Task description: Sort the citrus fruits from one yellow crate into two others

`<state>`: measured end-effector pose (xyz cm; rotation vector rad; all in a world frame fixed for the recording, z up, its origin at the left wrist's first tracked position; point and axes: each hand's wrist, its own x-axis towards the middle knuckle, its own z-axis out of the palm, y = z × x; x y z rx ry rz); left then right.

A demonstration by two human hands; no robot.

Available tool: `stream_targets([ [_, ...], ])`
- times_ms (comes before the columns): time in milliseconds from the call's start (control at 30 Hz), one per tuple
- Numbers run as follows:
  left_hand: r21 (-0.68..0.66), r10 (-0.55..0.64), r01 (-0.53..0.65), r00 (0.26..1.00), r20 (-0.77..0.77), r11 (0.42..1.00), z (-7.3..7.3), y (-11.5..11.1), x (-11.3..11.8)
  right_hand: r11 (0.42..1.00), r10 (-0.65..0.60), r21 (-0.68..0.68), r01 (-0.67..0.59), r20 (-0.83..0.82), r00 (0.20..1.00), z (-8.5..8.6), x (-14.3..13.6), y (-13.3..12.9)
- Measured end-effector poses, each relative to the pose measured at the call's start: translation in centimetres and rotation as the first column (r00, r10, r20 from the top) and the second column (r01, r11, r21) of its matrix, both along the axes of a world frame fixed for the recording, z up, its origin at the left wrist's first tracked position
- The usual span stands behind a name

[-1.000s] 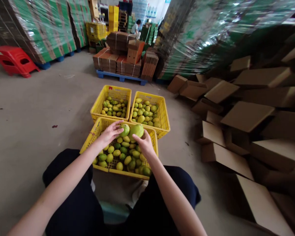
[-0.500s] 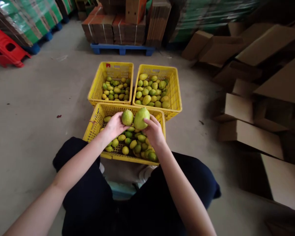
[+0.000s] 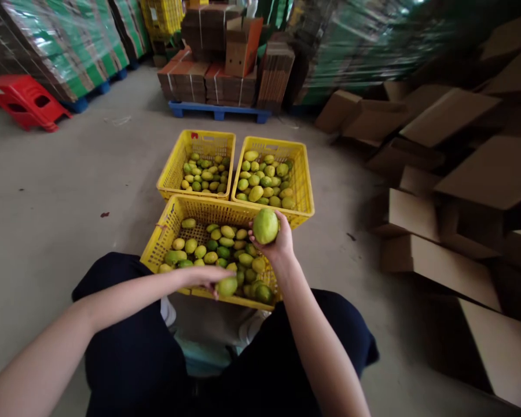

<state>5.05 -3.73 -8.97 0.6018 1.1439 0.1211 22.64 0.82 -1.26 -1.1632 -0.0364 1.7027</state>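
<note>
Single head-worn view, facing forward and down from above the lap [image 3: 217, 370]; near crate [image 3: 191, 202] close below.

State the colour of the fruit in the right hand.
Yellowish green; the fruit shows best in the head view.

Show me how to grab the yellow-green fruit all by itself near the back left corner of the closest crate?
Probably best straight down from above, fingers around its fat middle. The yellow-green fruit lies on its side, longer than it is wide, and the crate's walls rise around it.
</note>
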Motion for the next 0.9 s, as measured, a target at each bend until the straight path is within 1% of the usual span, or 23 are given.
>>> stream_targets([
  [33,-0.063,-0.108,0.105,0.993,-0.056,0.993,-0.2,-1.0,0.3,1.000,-0.002,0.008,0.002,-0.010,1.000,0.3,0.3,-0.3],
  [67,-0.098,-0.156,0.147,0.983,-0.095,0.984,0.0,-1.5,0.4,1.000,-0.002,0.019,0.002,-0.013,1.000,0.6,0.5,-0.6],
  [100,-0.105,-0.166,0.154,0.979,-0.121,0.983,0.5,-1.3,0.4,0.999,0.001,0.032,0.000,-0.009,1.000,0.7,0.8,-0.8],
  [167,0.015,-0.014,0.016,0.995,-0.097,1.000,2.2,1.1,-0.4,0.998,0.025,0.050,-0.026,0.014,1.000,0.7,1.2,-1.3],
  [200,0.124,0.115,-0.109,0.992,-0.044,0.986,3.3,2.9,-1.2,0.997,0.044,0.057,-0.046,0.030,0.999,0.6,1.3,-1.5],
  [233,0.194,0.182,-0.177,0.983,-0.006,0.965,4.2,4.9,-2.2,0.996,0.063,0.061,-0.066,0.047,0.997,0.5,1.5,-1.6],
  [267,0.256,0.242,-0.238,0.970,0.018,0.937,5.0,6.8,-3.2,0.995,0.078,0.061,-0.082,0.065,0.995,0.3,1.5,-1.7],
  [300,0.361,0.350,-0.343,0.936,0.049,0.867,5.5,8.3,-4.2,0.994,0.090,0.058,-0.094,0.080,0.993,0.2,1.6,-1.8],
  [333,0.419,0.429,-0.390,0.903,0.001,0.820,5.6,9.5,-5.1,0.993,0.099,0.053,-0.104,0.093,0.991,0.1,1.6,-1.9],
  [367,0.429,0.450,-0.386,0.891,-0.054,0.817,5.5,10.0,-5.7,0.993,0.105,0.049,-0.110,0.106,0.989,-0.1,1.6,-1.9],
  [400,0.419,0.439,-0.361,0.893,-0.104,0.833,5.1,10.1,-6.1,0.992,0.111,0.043,-0.117,0.119,0.987,-0.2,1.5,-1.9],
  [433,0.389,0.363,-0.281,0.919,-0.154,0.877,4.5,9.7,-6.1,0.991,0.119,0.036,-0.125,0.131,0.984,-0.3,1.3,-1.9],
  [467,0.387,0.231,-0.138,0.951,-0.204,0.912,3.9,8.9,-6.0,0.990,0.132,0.027,-0.137,0.143,0.981,-0.5,1.1,-1.9],
  [500,0.418,0.080,0.040,0.961,-0.265,0.908,3.3,8.0,-5.7,0.988,0.149,0.018,-0.154,0.154,0.977,-0.7,0.8,-1.9],
  [533,0.465,-0.055,0.220,0.938,-0.343,0.858,2.9,7.0,-5.3,0.984,0.174,0.009,-0.178,0.166,0.971,-1.0,0.5,-1.9],
  [567,0.504,-0.149,0.373,0.891,-0.429,0.779,2.5,6.0,-5.0,0.977,0.208,0.000,-0.211,0.178,0.962,-1.4,0.2,-2.0],
  [600,0.537,-0.187,0.491,0.832,-0.522,0.687,2.2,5.2,-4.9,0.968,0.249,-0.007,-0.253,0.192,0.949,-1.8,-0.2,-2.0],
  [667,0.573,-0.119,0.650,0.706,-0.698,0.499,1.9,4.1,-5.2,0.937,0.341,-0.012,-0.349,0.242,0.908,-2.8,-1.1,-2.4],
  [700,0.553,-0.075,0.732,0.627,-0.775,0.398,1.9,3.9,-5.6,0.907,0.409,-0.017,-0.421,0.278,0.869,-3.2,-1.5,-2.6],
  [767,0.406,-0.052,0.895,0.422,-0.905,0.185,1.7,3.9,-6.8,0.803,0.575,-0.047,-0.594,0.324,0.751,-3.7,-2.4,-3.4],
  [800,0.320,-0.090,0.939,0.332,-0.939,0.122,1.6,4.0,-7.4,0.733,0.657,-0.066,-0.677,0.330,0.678,-3.8,-2.9,-3.8],
  [833,0.258,-0.161,0.961,0.272,-0.949,0.103,1.5,4.1,-8.0,0.651,0.731,-0.081,-0.755,0.333,0.595,-3.9,-3.3,-4.2],
  [900,0.186,-0.275,0.976,0.211,-0.938,0.112,1.3,4.1,-8.7,0.454,0.844,-0.104,-0.885,0.369,0.390,-4.0,-3.9,-5.0],
])
